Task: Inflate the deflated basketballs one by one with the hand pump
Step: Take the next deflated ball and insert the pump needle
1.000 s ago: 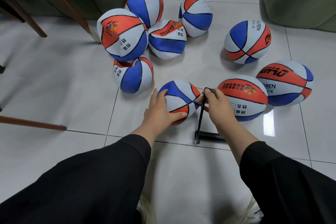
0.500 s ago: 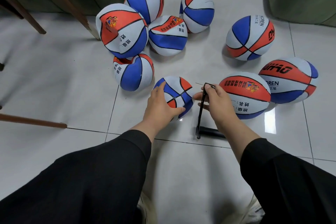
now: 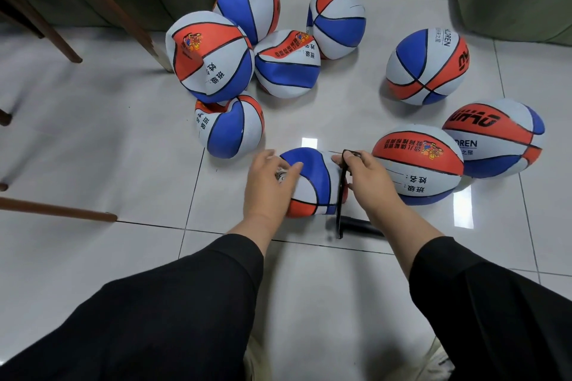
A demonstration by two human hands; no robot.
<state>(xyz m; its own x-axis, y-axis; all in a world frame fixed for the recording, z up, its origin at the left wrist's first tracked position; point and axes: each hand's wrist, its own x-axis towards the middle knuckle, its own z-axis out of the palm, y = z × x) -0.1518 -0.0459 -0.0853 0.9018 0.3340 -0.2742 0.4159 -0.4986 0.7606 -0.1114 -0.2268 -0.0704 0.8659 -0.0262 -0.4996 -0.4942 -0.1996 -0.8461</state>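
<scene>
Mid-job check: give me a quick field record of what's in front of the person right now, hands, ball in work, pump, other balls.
left hand: left hand grips the ball in work
right hand: right hand pinches the pump hose at that ball's right side
ball in work: limp, on the floor tiles between both hands
pump: black pump body lies on the floor under the right wrist
other balls: five crumpled at upper left, three rounder at right
needle: too small to tell if inserted

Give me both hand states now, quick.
Left hand: grips the deflated basketball.
Right hand: pinches the pump hose at the ball.
</scene>
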